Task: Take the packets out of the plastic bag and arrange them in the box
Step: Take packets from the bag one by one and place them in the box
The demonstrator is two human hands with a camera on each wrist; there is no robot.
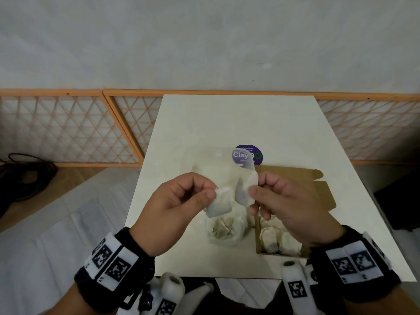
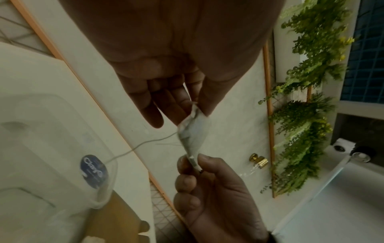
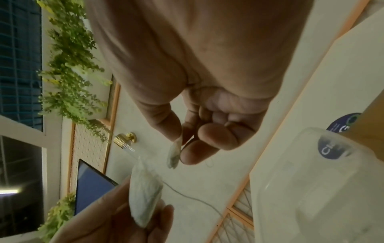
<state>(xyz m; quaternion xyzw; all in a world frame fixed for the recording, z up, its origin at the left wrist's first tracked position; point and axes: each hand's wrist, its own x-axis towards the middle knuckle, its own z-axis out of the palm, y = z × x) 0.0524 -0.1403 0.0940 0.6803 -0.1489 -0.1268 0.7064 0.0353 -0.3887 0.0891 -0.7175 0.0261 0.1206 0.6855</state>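
Packet (image 1: 219,204) in each hand's grip

My work surface is a white table (image 1: 227,123) set against a lattice-panelled wall. On it, toward my right, lies an open cardboard box (image 1: 295,185) with its flaps spread; white packets (image 1: 279,242) lie inside its near end. Just left of the box rests a clear plastic bag (image 1: 227,230) containing further packets. Beyond them lies a clear plastic lid (image 1: 211,162) bearing a round purple label.
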